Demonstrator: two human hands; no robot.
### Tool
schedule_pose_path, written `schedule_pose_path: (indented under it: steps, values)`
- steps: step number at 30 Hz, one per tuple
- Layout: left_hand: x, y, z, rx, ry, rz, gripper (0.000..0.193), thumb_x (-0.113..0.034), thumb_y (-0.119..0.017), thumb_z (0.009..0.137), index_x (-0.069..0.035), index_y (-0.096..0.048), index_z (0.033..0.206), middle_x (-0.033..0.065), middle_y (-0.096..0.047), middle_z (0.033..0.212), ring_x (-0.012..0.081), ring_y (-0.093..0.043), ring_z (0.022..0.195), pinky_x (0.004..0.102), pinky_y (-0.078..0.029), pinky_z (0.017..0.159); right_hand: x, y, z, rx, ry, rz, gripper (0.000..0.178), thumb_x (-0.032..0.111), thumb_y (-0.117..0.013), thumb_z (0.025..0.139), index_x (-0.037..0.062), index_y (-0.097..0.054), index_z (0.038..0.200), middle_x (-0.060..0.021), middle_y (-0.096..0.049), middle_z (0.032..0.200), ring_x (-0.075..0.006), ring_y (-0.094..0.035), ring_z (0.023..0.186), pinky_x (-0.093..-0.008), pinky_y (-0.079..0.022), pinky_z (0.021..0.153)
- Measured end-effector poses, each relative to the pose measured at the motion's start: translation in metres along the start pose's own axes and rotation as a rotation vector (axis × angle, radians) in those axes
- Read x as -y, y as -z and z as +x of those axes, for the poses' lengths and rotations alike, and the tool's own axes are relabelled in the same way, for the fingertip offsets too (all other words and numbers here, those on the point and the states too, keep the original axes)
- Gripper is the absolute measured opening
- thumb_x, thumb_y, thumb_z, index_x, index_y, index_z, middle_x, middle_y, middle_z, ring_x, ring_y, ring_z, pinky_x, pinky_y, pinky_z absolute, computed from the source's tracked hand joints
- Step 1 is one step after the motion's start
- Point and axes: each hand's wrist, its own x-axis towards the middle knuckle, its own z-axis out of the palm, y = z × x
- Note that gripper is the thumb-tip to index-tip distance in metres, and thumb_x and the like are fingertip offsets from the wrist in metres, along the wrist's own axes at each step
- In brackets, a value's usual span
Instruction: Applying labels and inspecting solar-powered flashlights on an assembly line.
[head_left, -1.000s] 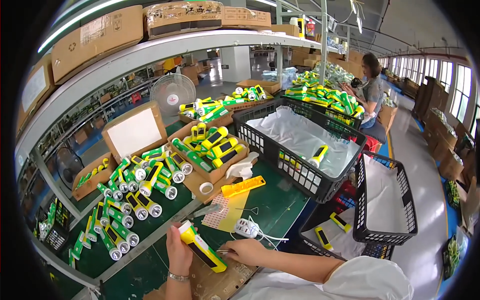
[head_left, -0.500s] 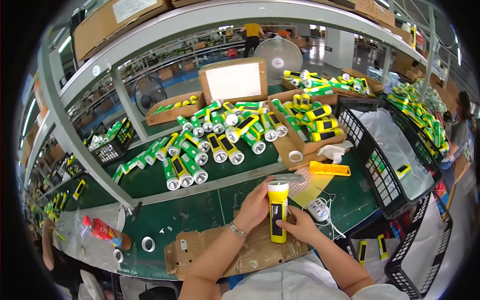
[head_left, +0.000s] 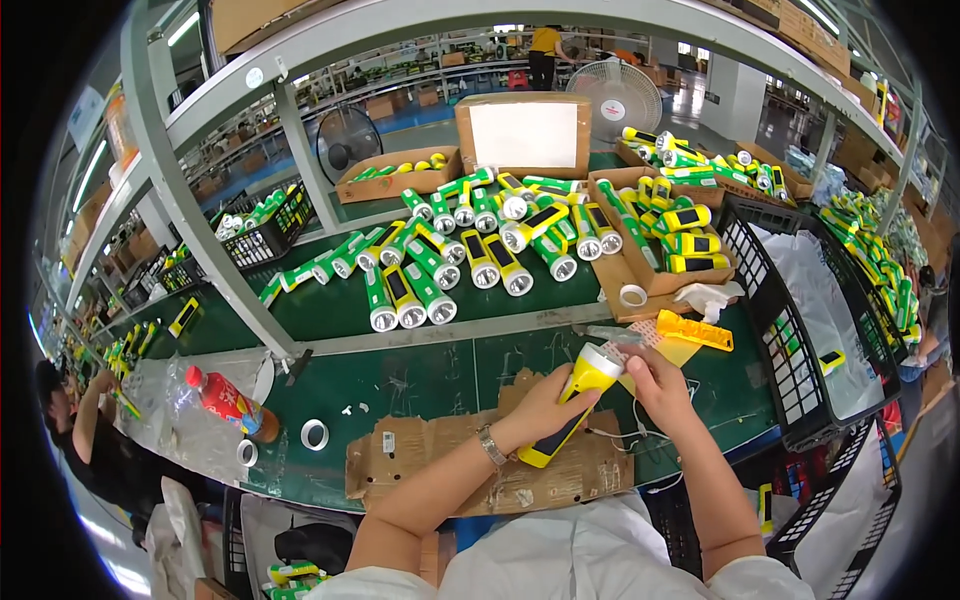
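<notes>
Torch (head_left: pixel 572 405) — yellow, tilted, lens end up and to the right — lies across the left hand (head_left: pixel 545 408), whose fingers curl around its body, above the cardboard (head_left: pixel 420 460) on the bench (head_left: pixel 420 375). The right hand (head_left: pixel 655 385) pinches at the torch's head, both forearms rising from the lower edge.

Bright even light coming from ceiling tubes (head_left: pixel 183 28) overhead; shadows staying soft. Fisheye bending shelf frame (head_left: pixel 170 190) strongly near rim, black corners showing. Centre looking sharp, edges blurring slightly.
</notes>
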Motion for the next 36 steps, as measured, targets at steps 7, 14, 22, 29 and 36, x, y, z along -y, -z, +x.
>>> schedule_pose_path:
  steps: [7,14,22,29,36]
  values:
    - [-0.005,-0.005,-0.016,0.017,-0.276,0.382,0.055,-0.036,-0.068,0.073,0.001,-0.045,0.106,0.0211,-0.059,0.092,0.0332,-0.059,0.082,0.0356,-0.046,0.073,0.035,-0.007,0.002,0.152,0.411,-0.348,0.027,0.024,-0.054,0.08,0.0011,-0.058,0.094,-0.0141,-0.06,0.083,-0.0274,-0.061,0.072,-0.0325,-0.049,0.063]
    - [-0.016,0.006,-0.043,0.868,-0.054,-0.392,0.038,-0.025,-0.068,0.077,-0.005,-0.049,0.103,0.0058,-0.058,0.075,0.0117,-0.058,0.06,0.025,-0.046,0.054,0.066,0.0,-0.024,0.364,1.078,-0.293,0.029,0.027,-0.051,0.078,0.001,-0.055,0.09,-0.0138,-0.057,0.081,-0.0285,-0.057,0.059,-0.0332,-0.045,0.051]
    - [-0.028,0.003,-0.008,0.084,0.003,1.055,0.052,-0.039,-0.065,0.073,0.0,-0.046,0.101,0.0189,-0.06,0.081,0.0313,-0.061,0.075,0.0391,-0.049,0.063,-0.015,-0.035,0.017,0.215,0.142,-0.236,0.031,0.03,-0.039,0.088,0.0016,-0.049,0.096,-0.0219,-0.055,0.083,-0.0405,-0.054,0.075,-0.0421,-0.043,0.064]
    - [0.009,0.017,-0.003,-0.074,-0.065,0.977,0.053,-0.038,-0.064,0.076,0.002,-0.042,0.103,0.0162,-0.061,0.077,0.0278,-0.063,0.065,0.0369,-0.05,0.055,-0.032,-0.043,0.052,0.48,-0.3,0.092,0.043,0.042,-0.033,0.091,0.0034,-0.049,0.096,-0.014,-0.054,0.075,-0.0265,-0.051,0.055,-0.0338,-0.038,0.049]
    - [0.014,0.038,-0.014,0.013,0.191,-0.389,0.039,-0.029,-0.054,0.087,-0.002,-0.042,0.113,0.0083,-0.058,0.092,0.0141,-0.061,0.078,0.0256,-0.052,0.066,-0.042,-0.007,0.005,0.453,0.033,-0.283,0.041,0.041,-0.055,0.083,0.003,-0.056,0.099,-0.006,-0.052,0.076,-0.0162,-0.054,0.062,-0.0289,-0.044,0.053]
